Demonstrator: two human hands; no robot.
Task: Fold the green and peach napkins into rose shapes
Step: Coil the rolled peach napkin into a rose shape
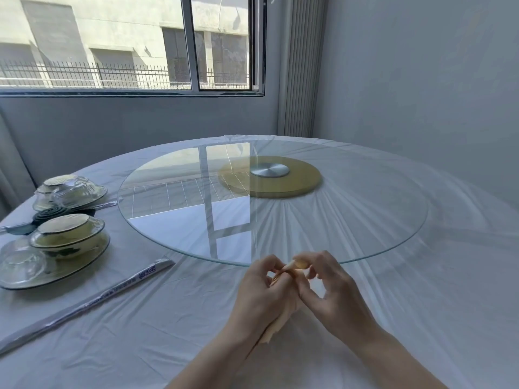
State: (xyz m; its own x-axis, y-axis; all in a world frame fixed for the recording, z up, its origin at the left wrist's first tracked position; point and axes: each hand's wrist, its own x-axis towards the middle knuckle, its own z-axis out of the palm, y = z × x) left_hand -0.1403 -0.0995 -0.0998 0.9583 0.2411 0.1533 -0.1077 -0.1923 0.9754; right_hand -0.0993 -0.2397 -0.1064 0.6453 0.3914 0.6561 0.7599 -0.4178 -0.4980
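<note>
pinching part-rolled peach napkin (292, 267) in left grip (264, 293) and right grip (332, 284) above desk (168, 332). judged unfinished as rose; no green napkin seen.

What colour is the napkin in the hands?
Peach; the napkin shows best in the head view.

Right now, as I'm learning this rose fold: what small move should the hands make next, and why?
Probably one more wrap: the right hand, pinching the top corner, should wind it round the roll. The left hand grips the peach napkin rolled up, its tail hangs loose below the palm, and no finished rose shows yet.
</note>
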